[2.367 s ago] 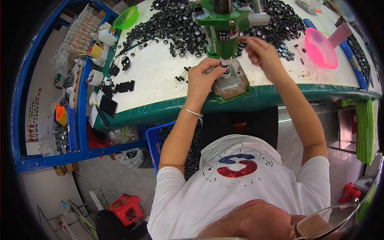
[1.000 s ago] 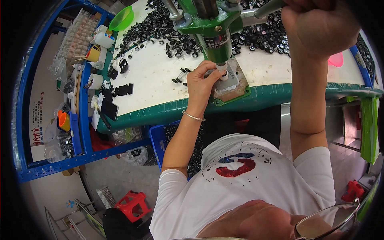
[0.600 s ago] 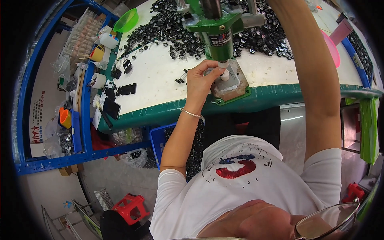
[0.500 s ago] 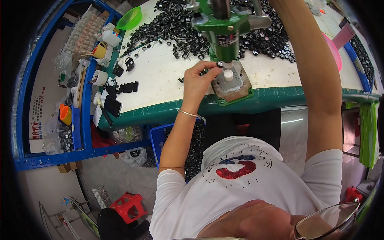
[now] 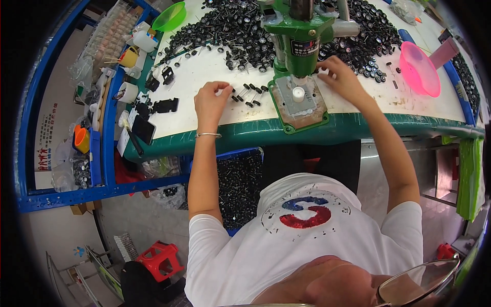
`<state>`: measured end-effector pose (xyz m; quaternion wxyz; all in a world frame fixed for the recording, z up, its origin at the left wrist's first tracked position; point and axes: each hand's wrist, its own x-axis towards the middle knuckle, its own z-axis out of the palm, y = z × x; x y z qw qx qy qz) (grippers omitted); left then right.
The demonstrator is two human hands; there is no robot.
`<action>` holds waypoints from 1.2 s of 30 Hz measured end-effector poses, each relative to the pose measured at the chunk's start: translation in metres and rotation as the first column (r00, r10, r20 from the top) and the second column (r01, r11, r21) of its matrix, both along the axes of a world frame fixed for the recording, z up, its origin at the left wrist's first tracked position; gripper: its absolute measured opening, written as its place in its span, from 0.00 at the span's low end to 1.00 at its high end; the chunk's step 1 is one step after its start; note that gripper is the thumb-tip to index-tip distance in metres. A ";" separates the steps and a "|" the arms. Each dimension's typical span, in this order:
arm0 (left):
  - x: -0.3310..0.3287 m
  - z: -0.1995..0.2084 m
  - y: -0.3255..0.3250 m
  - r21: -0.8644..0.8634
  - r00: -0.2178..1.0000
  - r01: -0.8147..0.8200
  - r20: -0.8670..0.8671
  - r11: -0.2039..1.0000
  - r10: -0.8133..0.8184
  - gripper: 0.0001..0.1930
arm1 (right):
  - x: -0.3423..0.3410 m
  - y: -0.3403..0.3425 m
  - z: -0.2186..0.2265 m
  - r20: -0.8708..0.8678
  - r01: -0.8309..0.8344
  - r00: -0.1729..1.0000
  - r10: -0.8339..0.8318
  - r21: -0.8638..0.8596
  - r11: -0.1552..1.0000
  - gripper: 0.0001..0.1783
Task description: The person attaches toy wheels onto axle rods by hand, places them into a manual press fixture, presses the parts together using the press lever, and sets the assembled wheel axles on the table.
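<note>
A green hand press (image 5: 302,36) stands on the white table (image 5: 204,66), and its base plate (image 5: 302,105) carries a small white fixture (image 5: 298,93). My left hand (image 5: 212,100) is left of the base. Its fingertips are pinched together at the end of a short row of black wheel-and-axle pieces (image 5: 249,92). My right hand (image 5: 341,78) rests on the table right of the press column. Its curled fingers touch the edge of a big pile of black wheels (image 5: 368,41). What those fingers hold is hidden.
More black wheels (image 5: 220,30) lie behind the press on the left. A pink bowl (image 5: 419,69) sits at the right and a green bowl (image 5: 170,16) at the back left. Blue shelving (image 5: 97,133) with cups and bags runs along the left. A blue bin of wheels (image 5: 238,179) sits under the table.
My right hand came down from the press lever to the table beside the press. My left hand left the fixture and moved left to the row of pieces.
</note>
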<state>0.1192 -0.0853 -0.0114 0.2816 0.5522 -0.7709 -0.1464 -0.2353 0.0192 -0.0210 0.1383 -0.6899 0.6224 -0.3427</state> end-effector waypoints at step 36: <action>-0.062 0.035 0.056 0.342 0.360 0.641 -0.925 0.688 0.125 0.12 | 0.079 0.039 0.033 0.163 -0.130 0.976 0.143 -0.091 0.987 0.13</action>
